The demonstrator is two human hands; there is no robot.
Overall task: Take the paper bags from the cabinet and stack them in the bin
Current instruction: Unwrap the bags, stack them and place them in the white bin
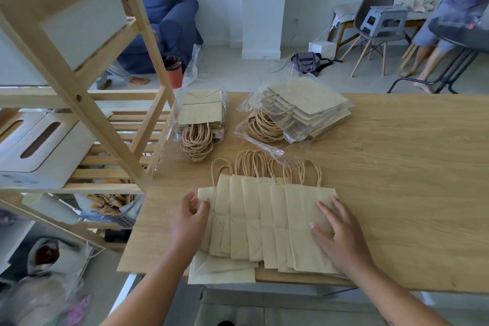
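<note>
so the paper bags (254, 219) lie fanned on the table (397, 167), right hand (338, 233) spread flat pinning the top one while the left hand (189, 219) pinches the leftmost edge, probably to square them into a stack.

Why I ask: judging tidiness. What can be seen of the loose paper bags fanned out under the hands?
The loose paper bags are pale cream, folded flat, and lie fanned in an overlapping row on the wooden table, some overhanging its near edge. Their twisted brown cord handles point away. The left hand pinches the leftmost edge; the right hand rests flat on the rightmost bag.
</note>
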